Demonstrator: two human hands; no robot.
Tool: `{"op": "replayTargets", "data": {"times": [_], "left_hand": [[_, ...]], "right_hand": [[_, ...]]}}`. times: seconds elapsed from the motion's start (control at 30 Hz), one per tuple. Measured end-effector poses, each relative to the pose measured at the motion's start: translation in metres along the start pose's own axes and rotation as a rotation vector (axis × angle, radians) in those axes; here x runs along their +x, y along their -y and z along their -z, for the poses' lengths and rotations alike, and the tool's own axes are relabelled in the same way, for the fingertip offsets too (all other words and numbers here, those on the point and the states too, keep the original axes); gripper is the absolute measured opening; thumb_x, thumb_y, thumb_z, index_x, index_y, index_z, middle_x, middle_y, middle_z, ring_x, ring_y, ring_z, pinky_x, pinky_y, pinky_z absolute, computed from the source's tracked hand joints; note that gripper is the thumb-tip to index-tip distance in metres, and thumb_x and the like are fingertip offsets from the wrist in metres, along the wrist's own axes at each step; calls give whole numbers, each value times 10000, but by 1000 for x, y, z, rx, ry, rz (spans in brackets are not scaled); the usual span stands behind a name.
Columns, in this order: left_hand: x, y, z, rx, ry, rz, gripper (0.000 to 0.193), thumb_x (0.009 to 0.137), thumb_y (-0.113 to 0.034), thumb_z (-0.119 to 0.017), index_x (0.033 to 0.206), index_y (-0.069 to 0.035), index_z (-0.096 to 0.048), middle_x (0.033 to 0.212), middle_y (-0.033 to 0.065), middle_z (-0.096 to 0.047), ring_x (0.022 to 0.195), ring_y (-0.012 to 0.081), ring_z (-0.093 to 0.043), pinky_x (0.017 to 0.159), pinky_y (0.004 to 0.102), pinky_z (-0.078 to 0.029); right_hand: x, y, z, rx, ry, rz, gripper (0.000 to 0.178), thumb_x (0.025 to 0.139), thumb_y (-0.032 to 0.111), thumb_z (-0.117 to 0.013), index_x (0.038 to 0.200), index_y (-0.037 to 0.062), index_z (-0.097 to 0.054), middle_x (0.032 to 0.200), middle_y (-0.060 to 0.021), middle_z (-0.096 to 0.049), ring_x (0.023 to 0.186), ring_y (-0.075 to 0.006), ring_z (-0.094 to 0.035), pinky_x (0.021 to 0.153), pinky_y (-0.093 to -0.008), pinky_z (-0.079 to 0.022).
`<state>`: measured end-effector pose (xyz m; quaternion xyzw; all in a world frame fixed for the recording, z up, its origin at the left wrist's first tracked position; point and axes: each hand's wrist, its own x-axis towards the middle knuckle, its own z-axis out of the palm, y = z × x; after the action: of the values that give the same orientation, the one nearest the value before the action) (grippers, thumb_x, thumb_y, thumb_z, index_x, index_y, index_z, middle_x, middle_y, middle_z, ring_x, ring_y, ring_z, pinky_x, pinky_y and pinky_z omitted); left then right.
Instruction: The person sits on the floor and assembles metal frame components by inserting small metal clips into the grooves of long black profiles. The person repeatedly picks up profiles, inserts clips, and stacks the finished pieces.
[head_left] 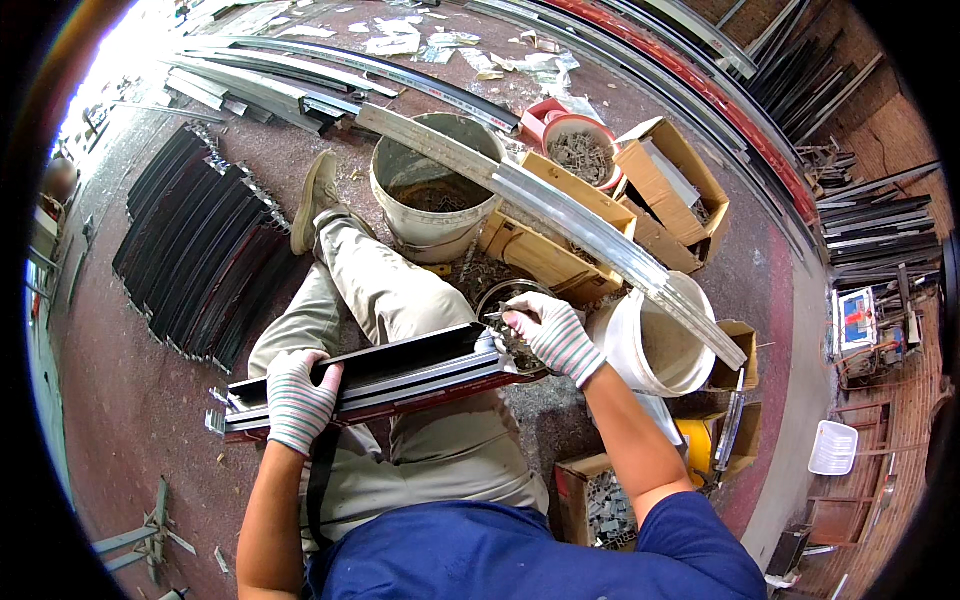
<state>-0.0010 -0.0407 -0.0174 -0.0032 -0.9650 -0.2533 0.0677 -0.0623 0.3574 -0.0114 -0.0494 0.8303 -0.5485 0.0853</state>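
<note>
A bundle of black and silver metal profiles (410, 378), with a dark red strip along its near side, lies across my lap. My left hand (300, 398), in a striped knit glove, is closed around the bundle near its left end. Small metal fittings stick out past that end. At the other end is my right hand (552, 335), also gloved, with thumb and fingers pinched together over a round metal bowl (492, 296). A small piece seems to be between those fingers, too small to name. My palm and the bundle partly hide the bowl.
Cut black profiles (200, 250) lie stacked at left. Beyond my knees stand a grey bucket (425, 225), a wooden box (535, 250) and a red tub of small metal parts (580, 155). A long metal bar (600, 245) spans to a white bucket (635, 345). Metal brackets fill a carton (608, 510).
</note>
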Motion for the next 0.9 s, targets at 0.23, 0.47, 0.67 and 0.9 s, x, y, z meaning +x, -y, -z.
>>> {"op": "replayTargets", "data": {"times": [0.23,0.47,0.67,0.9], "left_hand": [[-1,-1,2,26,6,3,261,863,-311,-804,951,-65,-783,873,178,-729,891,378,-675,868,465,-508],[0,-1,1,30,-10,-13,264,869,-313,-801,930,-58,-783,863,181,-730,875,383,-680,865,465,-512],[3,-4,2,23,5,-18,264,876,-317,-795,931,-59,-787,859,179,-730,867,381,-681,862,466,-512],[4,-3,3,20,37,2,270,878,-321,-795,936,-57,-792,858,182,-735,866,383,-684,856,467,-513]], "right_hand": [[7,1,-10,-188,69,88,183,982,141,-747,1100,1,-746,890,-160,-733,777,-234,-663,763,-356,-547],[4,-9,-18,-40,2,-111,218,1019,165,-722,1153,-7,-736,904,-128,-757,794,-162,-679,767,-326,-556],[4,-21,-19,86,14,-115,222,1039,178,-708,1164,-3,-738,902,-90,-758,789,-114,-657,752,-306,-555],[6,-11,-17,33,28,-136,222,1032,175,-719,1154,-10,-737,877,-78,-747,778,-111,-646,748,-303,-551]]}}
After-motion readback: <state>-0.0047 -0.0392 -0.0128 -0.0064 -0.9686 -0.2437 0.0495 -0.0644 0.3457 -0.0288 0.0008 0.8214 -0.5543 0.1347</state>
